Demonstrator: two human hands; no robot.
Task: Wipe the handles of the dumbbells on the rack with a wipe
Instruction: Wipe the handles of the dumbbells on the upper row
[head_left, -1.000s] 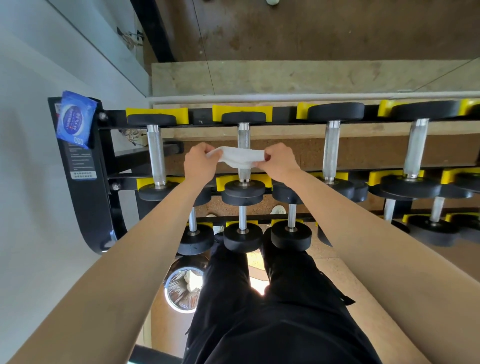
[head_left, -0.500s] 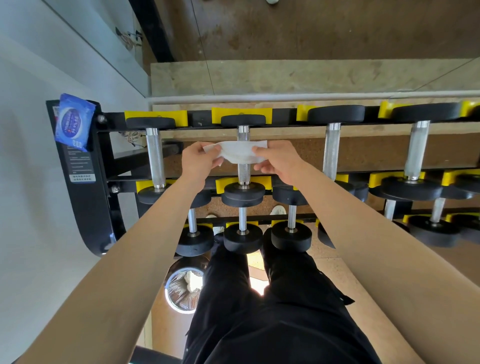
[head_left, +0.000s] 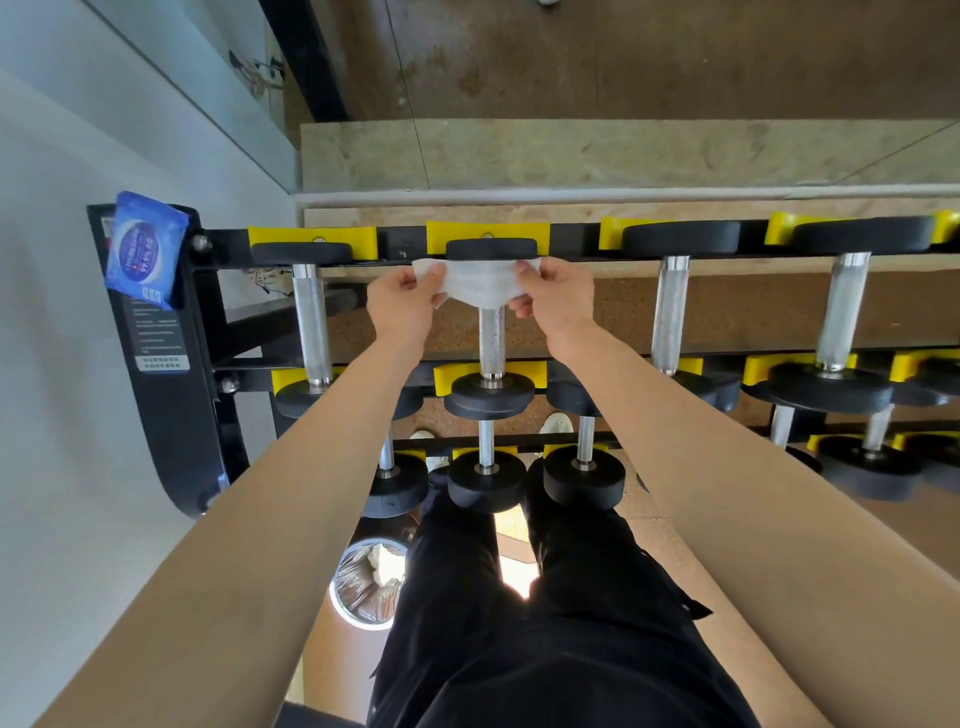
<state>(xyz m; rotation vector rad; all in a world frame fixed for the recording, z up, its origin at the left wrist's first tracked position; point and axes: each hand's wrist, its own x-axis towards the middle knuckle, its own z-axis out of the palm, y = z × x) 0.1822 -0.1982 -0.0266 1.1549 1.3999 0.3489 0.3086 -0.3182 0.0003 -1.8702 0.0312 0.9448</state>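
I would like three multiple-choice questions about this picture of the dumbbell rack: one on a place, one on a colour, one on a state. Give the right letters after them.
1. Where is the blue pack of wipes?
A. on the floor
B. at the top of the left end of the rack
C. on a dumbbell head

2. What colour are the cradles that carry the dumbbell heads?
A. red
B. yellow
C. green

3. How is the white wipe held?
A. by one hand alone
B. by no hand; it lies on the floor
C. pinched by the left hand and the right hand, stretched across a handle

Answers:
1 B: the pack sits against the rack's left end frame.
2 B: every cradle in view is yellow.
3 C: each hand pinches one end of the wipe.
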